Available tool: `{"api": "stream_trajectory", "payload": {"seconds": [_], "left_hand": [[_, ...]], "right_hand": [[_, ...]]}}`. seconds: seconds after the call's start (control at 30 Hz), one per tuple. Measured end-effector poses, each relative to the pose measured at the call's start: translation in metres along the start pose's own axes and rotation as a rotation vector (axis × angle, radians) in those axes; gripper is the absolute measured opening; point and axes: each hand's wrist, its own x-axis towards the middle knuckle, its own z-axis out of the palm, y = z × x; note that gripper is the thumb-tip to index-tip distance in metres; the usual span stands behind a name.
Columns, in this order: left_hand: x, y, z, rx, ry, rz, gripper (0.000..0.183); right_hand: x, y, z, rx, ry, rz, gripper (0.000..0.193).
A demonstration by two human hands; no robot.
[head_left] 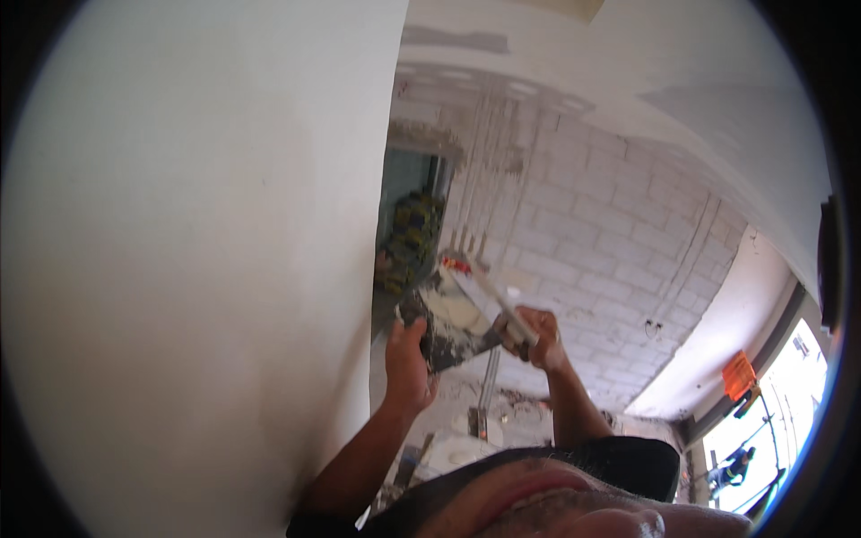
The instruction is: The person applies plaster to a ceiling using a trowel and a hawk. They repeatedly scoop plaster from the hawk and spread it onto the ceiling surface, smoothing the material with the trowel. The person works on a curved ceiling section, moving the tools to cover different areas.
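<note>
My left hand (410, 372) has its fingers closed on the dark edge of a plaster-smeared plate (452, 334), held in mid-air just right of a smooth white wall (197, 251). My right hand (543, 338) grips a long, pale-edged trowel (504, 307), tilted beside the plate; whether the two touch, I can't tell. A block wall (601, 224) stands behind.

Window opening (803, 386): daylight is admitted here; the outside is washed out by glare.
Smooth wall (197, 269): softly lit, darkened by a blurred shadow near its lower right edge.
Block wall (592, 242): rendered pale and hazy.
Doorway (413, 175): left dim.
Wide blade (453, 323): slightly blurred.
Fisheye rim: straight lines are bent, corners blacked out.
</note>
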Motion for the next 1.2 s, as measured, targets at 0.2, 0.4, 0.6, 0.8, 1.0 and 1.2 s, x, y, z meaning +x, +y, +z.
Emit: {"api": "stream_trajectory", "payload": {"seconds": [0.2,0.4,0.6,0.8,1.0,1.2], "left_hand": [[0.006,0.003,-0.008,0.122,-0.089,-0.058,0.021],[0.009,0.005,-0.007,0.144,-0.089,-0.035,0.020],[0.007,0.001,-0.003,0.200,-0.080,0.103,0.026],[0.002,0.005,0.002,0.177,0.026,0.105,0.032],[-0.008,-0.017,-0.014,0.059,0.124,-0.008,0.028],[-0.018,-0.017,-0.038,0.059,-0.059,0.003,0.031]], "right_hand": [[0.000,0.005,0.016,-0.242,0.006,0.039,0.041],[0.010,0.033,0.000,-0.315,0.002,-0.077,0.038],[0.024,0.056,-0.024,-0.409,0.071,-0.033,0.039],[0.038,0.117,-0.070,-0.131,0.316,0.265,0.042],[0.020,0.055,-0.060,0.109,0.261,0.076,0.027],[0.021,0.023,-0.015,-0.471,0.445,-0.551,0.028]]}}
